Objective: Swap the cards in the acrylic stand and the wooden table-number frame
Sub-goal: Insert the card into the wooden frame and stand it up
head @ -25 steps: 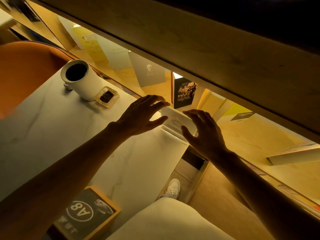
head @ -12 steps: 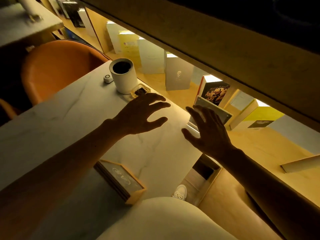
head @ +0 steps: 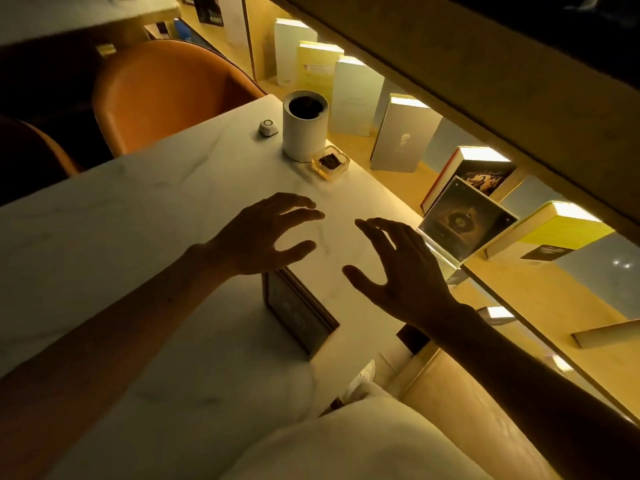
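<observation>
Head cam | I see left hand (head: 258, 237) and right hand (head: 398, 271) both spread, empty | wooden frame (head: 298, 311) under left wrist | acrylic stand (head: 460, 225) just beyond right fingertips, at table edge

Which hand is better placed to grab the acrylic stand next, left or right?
Right, probably. The right hand hangs open just beside the acrylic stand at the table's right edge. The left hand, also open and empty, hovers farther away, above the wooden frame.

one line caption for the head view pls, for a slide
Both open hands, left and right, hover over the marble table between wooden frame and acrylic stand.
</observation>
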